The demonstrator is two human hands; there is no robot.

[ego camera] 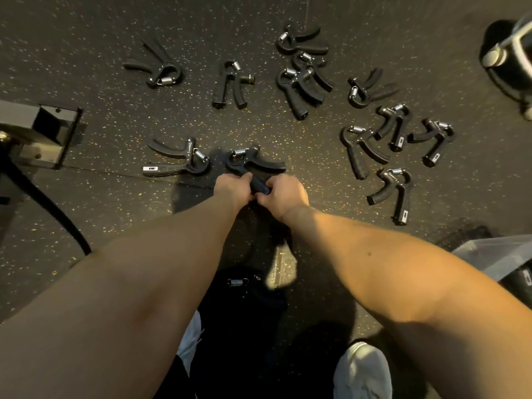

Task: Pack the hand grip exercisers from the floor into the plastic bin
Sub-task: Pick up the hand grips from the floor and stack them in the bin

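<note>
Several black hand grip exercisers with steel springs lie scattered on the speckled dark floor. One exerciser (pixel 253 165) lies at the centre, and both hands meet on its lower handle. My left hand (pixel 233 188) pinches the handle from the left. My right hand (pixel 283 197) closes on it from the right. Another exerciser (pixel 177 159) lies just to the left, and a cluster (pixel 374 148) spreads to the right. A further exerciser's spring (pixel 237 282) shows in shadow below my arms. The clear plastic bin (pixel 495 254) sits at the right edge, only its corner visible.
A metal machine base plate (pixel 43 136) with a black cable (pixel 57 214) stands at the left. A dark round weight or kettlebell (pixel 506 59) sits at the top right. My pale shoes (pixel 362 372) stand at the bottom, on the floor.
</note>
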